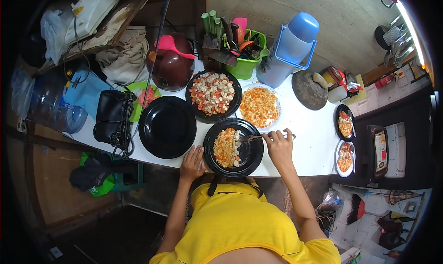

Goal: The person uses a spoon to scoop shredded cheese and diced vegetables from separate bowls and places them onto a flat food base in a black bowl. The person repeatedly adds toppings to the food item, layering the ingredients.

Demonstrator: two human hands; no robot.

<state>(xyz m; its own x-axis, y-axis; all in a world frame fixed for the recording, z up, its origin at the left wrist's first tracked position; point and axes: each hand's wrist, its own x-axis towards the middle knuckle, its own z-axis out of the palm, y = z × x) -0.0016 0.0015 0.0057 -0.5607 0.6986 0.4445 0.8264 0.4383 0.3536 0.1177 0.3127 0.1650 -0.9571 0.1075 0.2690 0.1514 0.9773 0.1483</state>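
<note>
A black plate stands at the table's front edge, with orange-and-white rice heaped on its left half and pale sliced pieces along the heap's right side. My right hand is closed round a metal spoon or fork, its head over those pieces. Beside the plate's left rim my left hand lies with fingers stretched out, holding nothing. Behind are a black plate of chopped sausage and pale slices and a white plate of the same rice. A bare black plate sits to the left.
At the back stand a dark red round pot, a green utensil basket, a blue jug and a round stone slab. A black bag lies left. Two filled plates rest at the right end.
</note>
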